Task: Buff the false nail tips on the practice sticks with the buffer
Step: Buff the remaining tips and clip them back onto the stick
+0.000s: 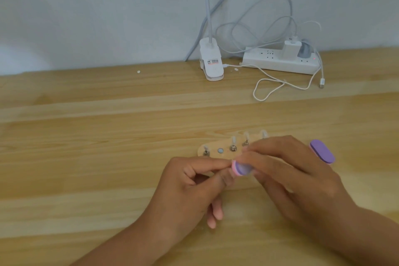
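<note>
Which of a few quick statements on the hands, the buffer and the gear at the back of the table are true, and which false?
1. Both hands meet at the pink-and-purple buffer, just in front of the wooden stick holder. True.
2. The left hand lies flat and open on the table. False: its thumb and forefinger pinch at the buffer's end.
3. A white charger is plugged into the power strip. True.
4. The power strip sits beside the right hand. False: it lies far back, against the wall.
5. The lamp clamp stands right of the power strip. False: left.
</note>
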`<state>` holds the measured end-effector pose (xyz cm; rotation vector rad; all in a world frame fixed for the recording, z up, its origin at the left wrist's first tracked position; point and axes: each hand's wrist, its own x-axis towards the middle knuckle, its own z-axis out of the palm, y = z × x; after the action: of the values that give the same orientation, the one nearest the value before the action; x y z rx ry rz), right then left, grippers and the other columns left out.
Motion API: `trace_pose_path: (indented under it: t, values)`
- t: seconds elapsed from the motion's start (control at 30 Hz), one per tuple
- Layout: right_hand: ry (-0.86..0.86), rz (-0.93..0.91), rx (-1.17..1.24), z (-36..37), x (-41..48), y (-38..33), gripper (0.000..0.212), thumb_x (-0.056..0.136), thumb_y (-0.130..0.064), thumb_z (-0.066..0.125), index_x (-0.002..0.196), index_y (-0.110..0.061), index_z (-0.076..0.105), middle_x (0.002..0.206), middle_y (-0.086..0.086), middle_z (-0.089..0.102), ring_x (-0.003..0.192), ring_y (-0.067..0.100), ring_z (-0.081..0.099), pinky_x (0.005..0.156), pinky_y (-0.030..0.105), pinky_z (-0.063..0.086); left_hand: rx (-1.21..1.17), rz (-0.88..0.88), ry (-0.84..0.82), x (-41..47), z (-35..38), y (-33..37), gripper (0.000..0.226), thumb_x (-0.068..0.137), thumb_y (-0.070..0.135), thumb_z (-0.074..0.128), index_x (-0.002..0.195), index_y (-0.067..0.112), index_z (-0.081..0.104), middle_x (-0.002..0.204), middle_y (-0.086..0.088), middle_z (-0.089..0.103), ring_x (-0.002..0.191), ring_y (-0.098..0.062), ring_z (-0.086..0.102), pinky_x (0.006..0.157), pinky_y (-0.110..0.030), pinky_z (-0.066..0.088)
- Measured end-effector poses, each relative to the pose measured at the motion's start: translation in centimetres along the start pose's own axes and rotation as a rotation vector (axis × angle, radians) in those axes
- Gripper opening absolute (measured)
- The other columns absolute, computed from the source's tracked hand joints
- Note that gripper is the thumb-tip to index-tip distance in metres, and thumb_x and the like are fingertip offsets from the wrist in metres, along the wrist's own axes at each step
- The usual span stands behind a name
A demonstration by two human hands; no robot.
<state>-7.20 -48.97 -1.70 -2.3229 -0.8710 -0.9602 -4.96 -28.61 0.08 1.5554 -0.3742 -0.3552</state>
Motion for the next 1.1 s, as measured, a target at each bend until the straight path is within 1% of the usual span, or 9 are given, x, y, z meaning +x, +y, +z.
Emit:
trace_pose_path:
  t: [0.1, 0.27, 0.37, 0.43, 0.53, 0.67, 0.83, 0.97, 1.1]
  values:
    - [0.031, -0.01, 0.025, 0.5, -0.2, -1.0, 0.025, 0.098, -0.003, 0.06, 0.116, -0.012, 0.074, 0.111, 0.003, 0.067, 0.099, 0.023, 0.066, 0.086, 0.029, 0.051, -0.04, 0.003, -0.03, 0.0, -0.1, 0.2, 0.018, 0.077, 0.029, 0.07, 0.091, 0.021, 0.08, 0.067, -0.02, 0.068, 0.038, -0.017, 0.054, 0.036, -0.022, 0.043]
    - [0.006, 0.04, -0.003, -0.2, 0.4, -0.2, 0.035, 0.087, 0.009, 0.063, 0.116, -0.009, 0.07, 0.109, 0.002, 0.067, 0.098, 0.02, 0.066, 0.087, 0.027, 0.05, -0.017, 0.002, -0.009, 0.0, 0.0, 0.0, 0.015, 0.079, 0.029, 0.07, 0.089, 0.025, 0.08, 0.071, -0.02, 0.068, 0.039, -0.021, 0.054, 0.037, -0.024, 0.044]
    - [0.032, -0.024, 0.033, 0.4, -0.1, -1.2, 0.02, 0.1, -0.004, 0.058, 0.11, -0.008, 0.075, 0.108, 0.004, 0.07, 0.101, 0.021, 0.066, 0.088, 0.029, 0.051, -0.045, 0.006, -0.022, -0.1, 0.1, 0.2, 0.017, 0.079, 0.025, 0.068, 0.089, 0.022, 0.08, 0.067, -0.02, 0.068, 0.039, -0.02, 0.054, 0.036, -0.023, 0.044]
    - [0.006, -0.046, 0.031, 0.3, -0.3, -1.2, 0.02, 0.1, -0.007, 0.059, 0.112, -0.009, 0.075, 0.111, 0.003, 0.07, 0.104, 0.021, 0.066, 0.09, 0.03, 0.051, -0.04, 0.005, -0.027, -0.1, 0.1, 0.1, 0.016, 0.078, 0.027, 0.068, 0.088, 0.022, 0.08, 0.066, -0.017, 0.069, 0.04, -0.02, 0.054, 0.037, -0.024, 0.044]
    - [0.016, 0.084, -0.006, -0.5, 0.2, 0.4, 0.025, 0.092, 0.003, 0.061, 0.11, -0.01, 0.073, 0.109, 0.0, 0.066, 0.1, 0.015, 0.063, 0.092, 0.022, 0.047, -0.061, -0.015, -0.019, -0.1, 0.0, 0.2, 0.016, 0.076, 0.029, 0.071, 0.084, 0.019, 0.08, 0.07, -0.013, 0.07, 0.038, -0.02, 0.054, 0.036, -0.023, 0.044]
    - [0.115, 0.183, 0.042, -0.7, 0.8, 0.3, 0.021, 0.091, -0.007, 0.06, 0.11, -0.009, 0.069, 0.11, 0.0, 0.065, 0.102, 0.011, 0.063, 0.095, 0.015, 0.043, -0.09, -0.013, -0.069, -0.1, 0.0, 0.3, 0.011, 0.084, 0.023, 0.073, 0.088, 0.015, 0.079, 0.079, -0.008, 0.073, 0.039, -0.018, 0.056, 0.037, -0.023, 0.046]
    - [0.062, 0.029, 0.098, -0.2, 0.4, -0.8, 0.024, 0.088, -0.001, 0.062, 0.111, -0.01, 0.066, 0.107, 0.004, 0.067, 0.103, 0.015, 0.063, 0.092, 0.022, 0.047, -0.046, 0.006, -0.129, -0.2, 0.0, 0.4, 0.016, 0.087, 0.024, 0.063, 0.094, 0.021, 0.078, 0.076, -0.005, 0.069, 0.044, -0.021, 0.058, 0.041, -0.024, 0.046]
    - [0.077, 0.025, 0.104, -0.2, 0.4, -0.1, 0.03, 0.089, 0.001, 0.063, 0.111, -0.016, 0.07, 0.108, 0.001, 0.065, 0.103, 0.014, 0.062, 0.09, 0.025, 0.048, -0.05, -0.015, -0.154, -0.2, 0.0, 0.4, 0.018, 0.091, 0.022, 0.057, 0.088, 0.017, 0.074, 0.069, -0.004, 0.061, 0.045, -0.021, 0.058, 0.041, -0.024, 0.044]
    - [0.058, -0.035, 0.093, 0.2, -0.1, -0.1, 0.03, 0.089, 0.006, 0.065, 0.112, -0.01, 0.071, 0.112, 0.004, 0.066, 0.103, 0.018, 0.064, 0.087, 0.031, 0.05, -0.053, -0.03, -0.187, -0.1, 0.0, 0.4, 0.019, 0.091, 0.025, 0.057, 0.086, 0.014, 0.071, 0.064, -0.003, 0.056, 0.044, -0.02, 0.057, 0.042, -0.024, 0.043]
